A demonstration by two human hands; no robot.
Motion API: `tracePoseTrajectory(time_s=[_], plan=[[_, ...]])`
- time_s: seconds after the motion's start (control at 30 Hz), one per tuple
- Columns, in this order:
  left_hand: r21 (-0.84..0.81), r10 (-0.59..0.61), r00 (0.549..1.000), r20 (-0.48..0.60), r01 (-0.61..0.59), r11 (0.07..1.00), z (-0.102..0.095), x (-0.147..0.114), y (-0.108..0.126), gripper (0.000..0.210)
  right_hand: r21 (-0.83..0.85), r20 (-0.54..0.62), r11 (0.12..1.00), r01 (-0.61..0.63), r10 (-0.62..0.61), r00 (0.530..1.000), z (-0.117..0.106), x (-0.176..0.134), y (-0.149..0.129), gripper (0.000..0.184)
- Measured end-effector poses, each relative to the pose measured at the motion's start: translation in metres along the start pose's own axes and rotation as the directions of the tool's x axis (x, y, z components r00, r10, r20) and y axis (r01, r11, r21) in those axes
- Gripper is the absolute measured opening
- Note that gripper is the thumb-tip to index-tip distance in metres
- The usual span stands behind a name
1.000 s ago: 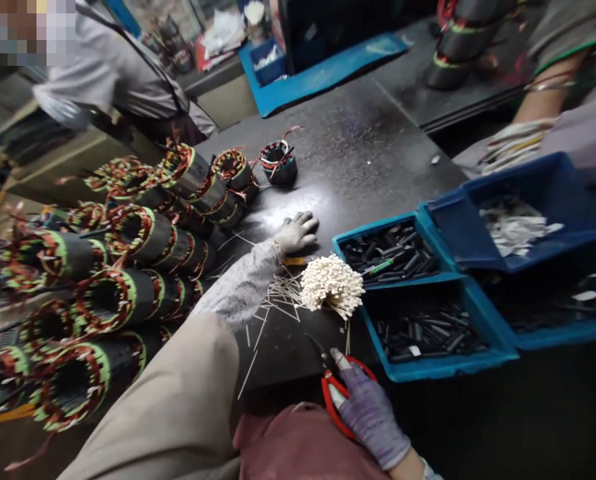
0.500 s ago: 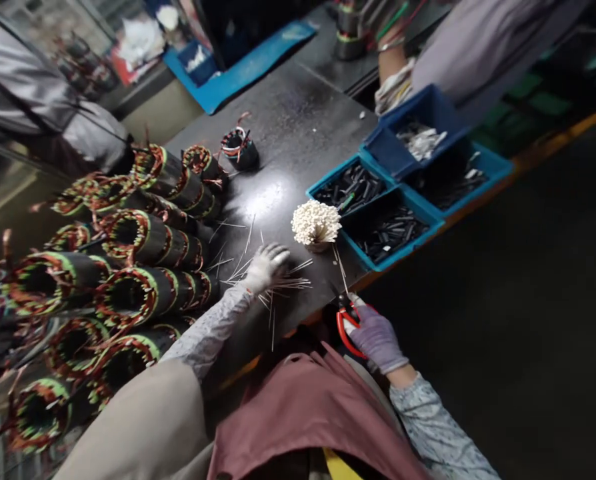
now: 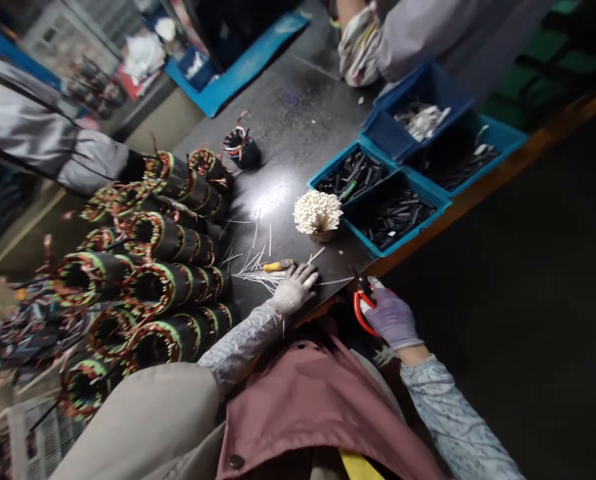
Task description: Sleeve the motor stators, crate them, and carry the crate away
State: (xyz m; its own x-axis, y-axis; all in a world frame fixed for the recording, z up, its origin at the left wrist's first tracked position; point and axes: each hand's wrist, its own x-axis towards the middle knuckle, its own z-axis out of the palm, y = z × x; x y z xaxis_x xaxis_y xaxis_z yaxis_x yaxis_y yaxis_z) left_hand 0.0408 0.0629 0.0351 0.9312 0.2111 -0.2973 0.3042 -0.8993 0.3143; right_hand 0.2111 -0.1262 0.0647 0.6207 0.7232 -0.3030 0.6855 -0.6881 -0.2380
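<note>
Head view: left hand (image 3: 295,289), gloved, fingers spread on the desk (image 3: 288,153); cannot tell whether it pins anything. Shifted toward the right hand (image 3: 392,317) since half a second ago, exposing the yellow utility knife (image 3: 279,265) just beyond it and leaving more loose white strips (image 3: 258,275) uncovered. Right hand, gloved, grasping red-handled cutters (image 3: 357,308). Upright strip bundle (image 3: 318,212): beyond the left hand.

Left hand (image 3: 293,290) now nearer table edge (image 3: 394,259), yellow tool (image 3: 278,265) mostly uncovered.
</note>
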Motion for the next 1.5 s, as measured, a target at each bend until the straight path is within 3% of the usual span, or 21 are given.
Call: tracePoseTrajectory(time_s=[0.07,0.13,0.23,0.37,0.5,0.6,0.67,0.73,0.8,0.83,0.9,0.97,1.03,1.1,1.17,1.2,1.27,1.33,1.4,1.43,1.5], plan=[[-0.011,-0.046,0.999,-0.024,0.046,0.999,-0.001,-0.024,-0.009,0.044,-0.092,0.097,0.993,0.068,-0.059,0.994,-0.008,0.023,-0.020,0.051],[-0.031,-0.188,0.979,-0.083,0.186,0.982,-0.005,-0.035,-0.018,0.041,-0.168,0.183,0.976,0.140,-0.109,0.977,-0.015,0.045,-0.038,0.052],[-0.067,-0.417,0.903,-0.107,0.412,0.909,-0.012,-0.031,-0.035,0.051,-0.273,0.258,0.943,0.193,-0.122,0.958,-0.018,0.070,-0.057,0.053],[-0.101,-0.487,0.874,0.002,0.484,0.869,-0.021,-0.016,-0.057,0.053,-0.330,0.229,0.917,0.225,-0.154,0.961,-0.012,0.080,-0.068,0.051],[-0.086,-0.437,0.898,-0.051,0.432,0.898,-0.028,-0.027,-0.067,0.046,-0.277,0.160,0.919,0.281,-0.244,0.956,0.000,0.075,-0.073,0.044],[-0.065,-0.362,0.911,-0.198,0.356,0.932,-0.036,-0.042,-0.059,0.042,-0.085,0.058,0.946,0.313,-0.309,0.949,0.007,0.068,-0.074,0.039],[-0.012,-0.182,0.928,-0.325,0.188,0.982,-0.046,-0.041,-0.044,0.040,0.169,-0.029,0.915,0.366,-0.366,0.930,0.006,0.060,-0.075,0.037],[0.060,0.049,0.912,-0.407,-0.027,0.998,-0.059,-0.031,-0.021,0.038,0.421,-0.093,0.802,0.424,-0.427,0.899,-0.002,0.051,-0.077,0.038],[0.093,0.206,0.864,-0.460,-0.184,0.979,-0.072,-0.020,0.005,0.033,0.550,-0.144,0.694,0.464,-0.469,0.872,-0.019,0.038,-0.073,0.036],[0.086,0.230,0.836,-0.498,-0.216,0.973,-0.076,-0.017,0.015,0.031,0.559,-0.176,0.673,0.484,-0.474,0.863,-0.032,0.031,-0.068,0.035],[0.020,0.174,0.791,-0.587,-0.201,0.979,-0.075,-0.021,0.028,0.030,0.460,-0.262,0.718,0.523,-0.453,0.852,-0.065,0.018,-0.049,0.033],[-0.095,0.010,0.752,-0.659,-0.096,0.991,-0.060,-0.035,0.025,0.030,0.260,-0.368,0.821,0.508,-0.402,0.839,-0.104,0.014,-0.021,0.033],[-0.257,-0.258,0.688,-0.678,0.107,0.960,-0.036,-0.053,0.008,0.030,0.077,-0.477,0.919,0.387,-0.307,0.823,-0.140,0.034,0.009,0.035],[-0.431,-0.560,0.545,-0.624,0.357,0.829,-0.014,-0.066,-0.024,0.037,-0.078,-0.515,0.968,0.239,-0.244,0.821,-0.160,0.083,0.029,0.046],[-0.554,-0.766,0.385,-0.515,0.532,0.640,-0.002,-0.067,-0.064,0.050,-0.172,-0.413,0.969,0.177,-0.234,0.880,-0.162,0.145,0.029,0.052],[-0.587,-0.824,0.333,-0.458,0.584,0.562,0.001,-0.064,-0.085,0.055,-0.192,-0.354,0.965,0.178,-0.237,0.904,-0.160,0.173,0.023,0.053],[-0.611,-0.892,0.290,-0.347,0.651,0.450,0.002,-0.051,-0.119,0.057,-0.175,-0.284,0.955,0.239,-0.281,0.917,-0.153,0.208,0.007,0.050],[-0.612,-0.928,0.272,-0.254,0.698,0.372,0.006,-0.039,-0.133,0.056,-0.182,-0.294,0.927,0.328,-0.370,0.881,-0.149,0.206,-0.005,0.046],[-0.594,-0.928,0.318,-0.196,0.714,0.370,0.015,-0.034,-0.126,0.055,-0.224,-0.344,0.869,0.440,-0.493,0.799,-0.142,0.171,-0.011,0.040],[-0.583,-0.913,0.362,-0.187,0.707,0.400,0.019,-0.034,-0.120,0.055,-0.236,-0.369,0.830,0.506,-0.558,0.743,-0.135,0.147,-0.011,0.037],[-0.562,-0.867,0.447,-0.221,0.668,0.487,0.021,-0.033,-0.111,0.056,-0.240,-0.449,0.686,0.687,-0.706,0.548,-0.111,0.099,-0.012,0.030]])
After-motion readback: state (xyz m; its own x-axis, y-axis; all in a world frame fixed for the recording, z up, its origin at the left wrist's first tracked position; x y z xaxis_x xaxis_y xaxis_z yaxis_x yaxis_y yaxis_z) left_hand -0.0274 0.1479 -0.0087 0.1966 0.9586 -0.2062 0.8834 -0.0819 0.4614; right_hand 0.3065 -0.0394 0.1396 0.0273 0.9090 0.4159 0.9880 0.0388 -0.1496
